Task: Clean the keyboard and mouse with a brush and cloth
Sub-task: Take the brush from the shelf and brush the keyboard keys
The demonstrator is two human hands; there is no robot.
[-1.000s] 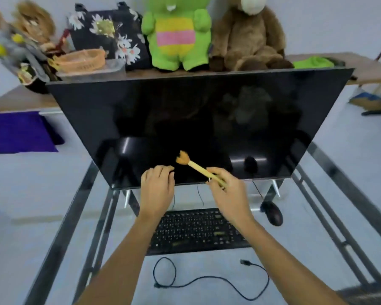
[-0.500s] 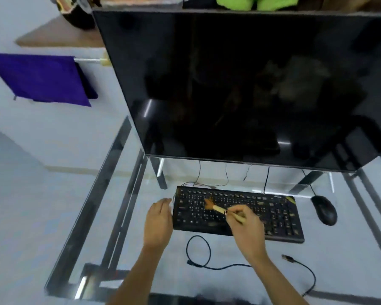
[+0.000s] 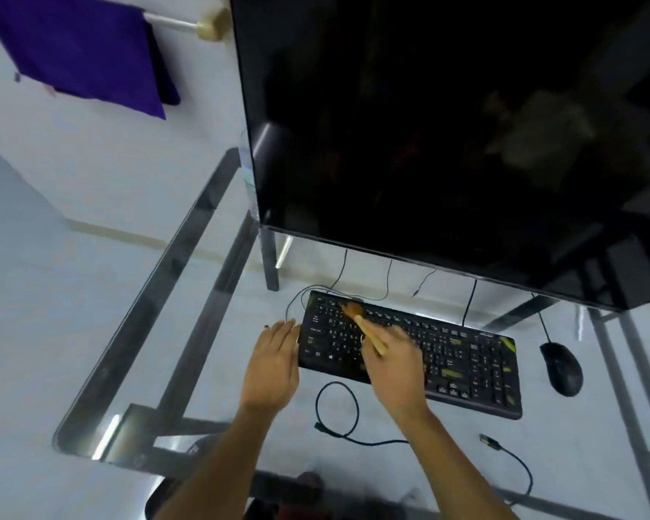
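One keyboard (image 3: 466,354), one mouse (image 3: 561,367), one brush (image 3: 364,326), one monitor (image 3: 447,144), one purple cloth (image 3: 79,50) (hanging), two hands.

Home computer corner, not an office. Glass worktop (image 3: 188,302) on a metal frame carries a big dark monitor (image 3: 447,144), a wired keyboard (image 3: 466,362) and a mouse (image 3: 561,367). Purple cloth (image 3: 79,50) hangs on a wall rail beside it, over a plain pale floor.
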